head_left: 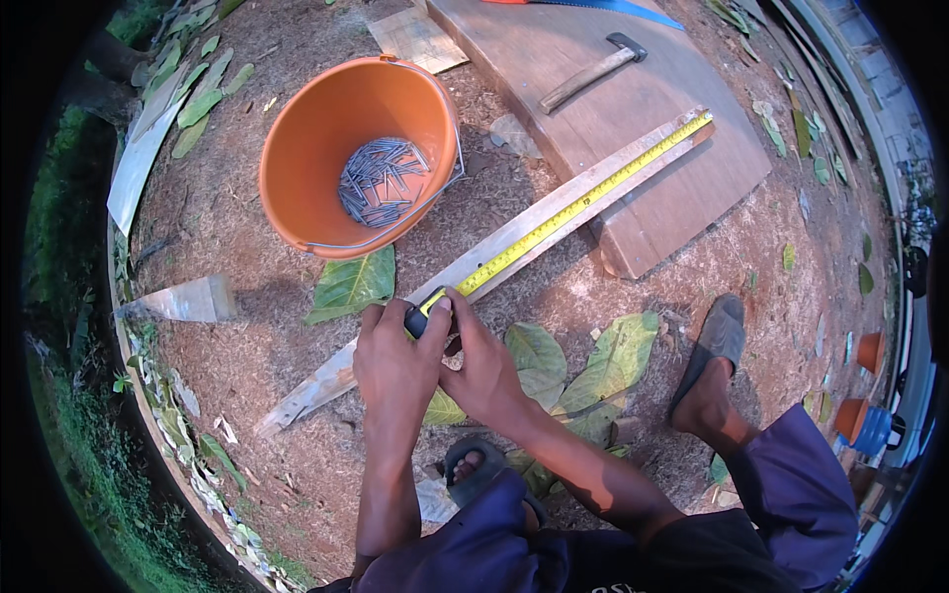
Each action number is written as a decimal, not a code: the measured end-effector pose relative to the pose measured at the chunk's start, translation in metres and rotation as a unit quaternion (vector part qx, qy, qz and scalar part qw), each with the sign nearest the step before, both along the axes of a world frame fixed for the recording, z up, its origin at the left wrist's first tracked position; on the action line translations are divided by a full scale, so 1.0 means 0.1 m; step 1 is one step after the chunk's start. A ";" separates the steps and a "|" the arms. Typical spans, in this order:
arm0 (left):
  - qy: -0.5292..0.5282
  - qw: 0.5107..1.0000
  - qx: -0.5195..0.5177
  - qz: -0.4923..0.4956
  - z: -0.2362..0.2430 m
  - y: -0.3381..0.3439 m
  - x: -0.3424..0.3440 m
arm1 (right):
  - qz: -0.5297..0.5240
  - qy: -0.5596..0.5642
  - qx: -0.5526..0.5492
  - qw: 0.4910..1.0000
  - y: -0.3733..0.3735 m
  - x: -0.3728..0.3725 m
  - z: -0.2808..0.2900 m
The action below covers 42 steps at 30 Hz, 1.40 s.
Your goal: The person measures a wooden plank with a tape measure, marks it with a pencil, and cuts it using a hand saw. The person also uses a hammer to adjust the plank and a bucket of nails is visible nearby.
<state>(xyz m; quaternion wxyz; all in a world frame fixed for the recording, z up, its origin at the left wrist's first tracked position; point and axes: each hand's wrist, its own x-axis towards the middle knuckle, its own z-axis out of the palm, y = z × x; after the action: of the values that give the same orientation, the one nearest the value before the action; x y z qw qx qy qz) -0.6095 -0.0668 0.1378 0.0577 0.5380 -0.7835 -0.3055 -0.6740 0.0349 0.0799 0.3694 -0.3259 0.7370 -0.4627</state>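
Observation:
A tape measure [425,312] with a black and yellow case is in my left hand [397,361], whose fingers close around it. Its yellow blade [585,202] runs out along a long narrow wooden strip [514,235], reaching nearly to the strip's far right end. My right hand [482,371] is beside the left, with one finger pressed on the blade close to the case and the others bent, partly hidden. The strip's far end rests on a brown wooden board [682,188]; its near end points down left toward the ground.
An orange bucket [297,168] holding several loose nails [381,178] stands left of the board. On the board lie a hammer [593,74] and a blue saw blade [613,8]. Large leaves [618,361], a grey wedge-shaped piece [188,299] and my sandalled feet [714,351] are around.

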 end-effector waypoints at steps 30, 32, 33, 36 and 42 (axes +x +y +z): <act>-0.079 0.897 0.331 -0.281 -0.38 -0.99 -0.69 | -0.035 0.081 0.016 0.996 -0.15 -0.07 0.07; -0.081 0.902 0.323 -0.275 -0.44 -0.97 -0.71 | -0.030 0.081 0.020 0.996 -0.15 -0.07 0.07; -0.074 0.905 0.318 -0.274 -0.49 -0.98 -0.70 | -0.028 0.082 0.023 0.996 -0.15 -0.07 0.07; -0.063 0.904 0.319 -0.277 -0.53 -0.99 -0.70 | -0.028 0.080 0.025 0.996 -0.15 -0.07 0.06; -0.063 0.905 0.339 -0.251 -0.61 -1.02 -0.71 | -0.030 0.058 0.026 0.998 -0.17 -0.07 0.10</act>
<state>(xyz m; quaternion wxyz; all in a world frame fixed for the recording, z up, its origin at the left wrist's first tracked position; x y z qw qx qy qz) -0.6800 -0.1685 0.0772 -0.2563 0.3290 -0.7439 -0.5222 -0.6813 0.0183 0.0900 0.3200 -0.3200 0.7785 -0.4350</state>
